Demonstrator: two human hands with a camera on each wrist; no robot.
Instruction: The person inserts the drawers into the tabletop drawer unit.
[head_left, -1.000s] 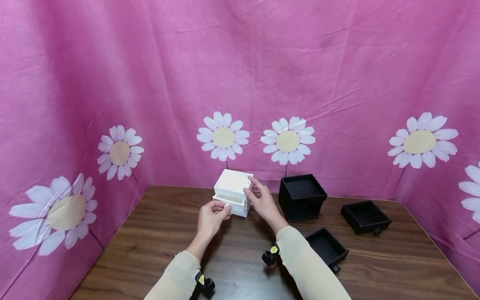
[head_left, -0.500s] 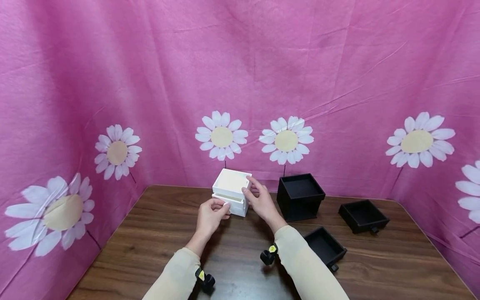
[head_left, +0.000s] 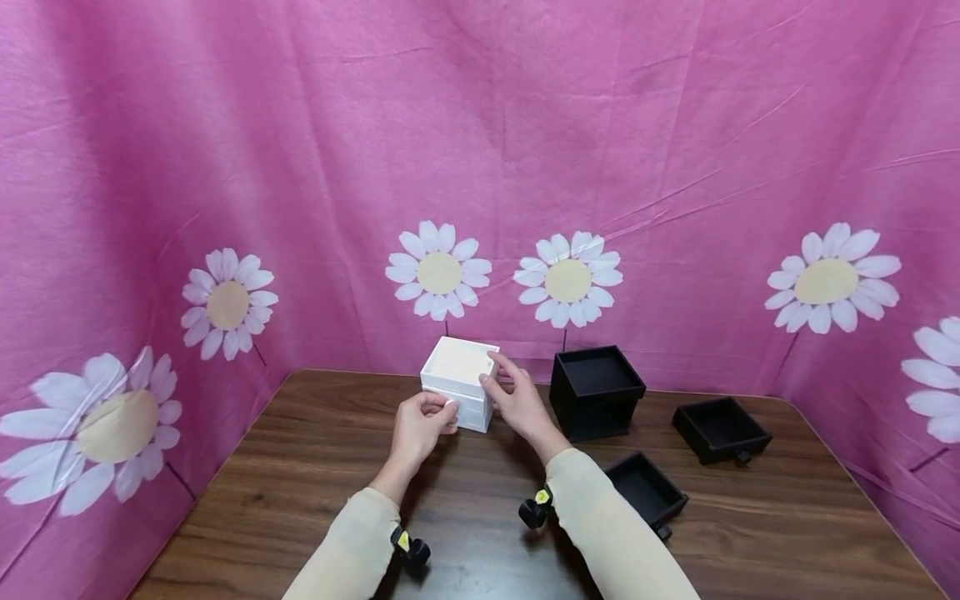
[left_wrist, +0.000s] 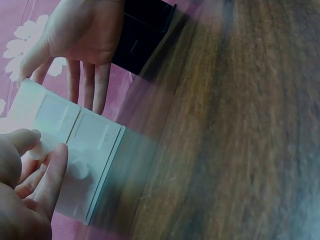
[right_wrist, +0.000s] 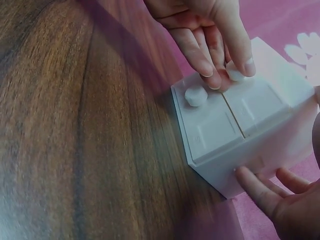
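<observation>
A small white two-drawer cabinet (head_left: 457, 367) stands near the back of the table, both drawer fronts looking flush. My left hand (head_left: 418, 425) is at its front. Thumb and fingers pinch the round knob (right_wrist: 234, 72) of the upper drawer (left_wrist: 52, 112). Below that hand, the lower drawer's knob (right_wrist: 196, 96) is untouched. At the cabinet's right side is my right hand (head_left: 522, 407), its fingers fairly straight against the side wall and top edge. In the right wrist view its fingertips press on the white side. The cabinet's inside is hidden.
To the right stands a black cabinet (head_left: 596, 396) with an open front. Two black drawers lie loose on the wooden table (head_left: 300, 483): one drawer (head_left: 647, 487) beside my right sleeve, another drawer (head_left: 722, 429) farther right. A pink flowered curtain (head_left: 337, 167) hangs close behind.
The upper white drawer has slid back into the cabinet, closing the gap above its front. My left hand has followed it inward on the knob; the right hand stays at the side.
</observation>
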